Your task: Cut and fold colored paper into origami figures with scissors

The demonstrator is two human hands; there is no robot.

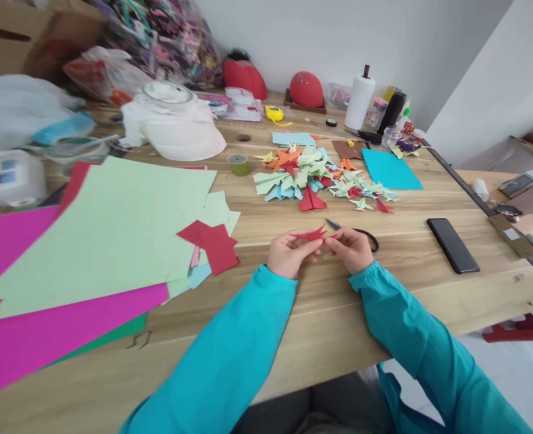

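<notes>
Between my two hands is a small folded red paper figure with pointed tips, held just above the wooden table. My left hand pinches its left and middle part between thumb and fingers. The right-hand tip is pinched by the fingertips of my right hand. Scissors lie behind my right hand, which hides part of them. Beyond my hands spreads a pile of folded paper figures in pale green, red, orange and light blue. To the left, red paper pieces rest on smaller scraps.
Large pale green sheets and magenta sheets cover the table's left side. A black phone lies at right. Behind the pile are a blue sheet, a tape roll, a yellow tape measure and a white roll.
</notes>
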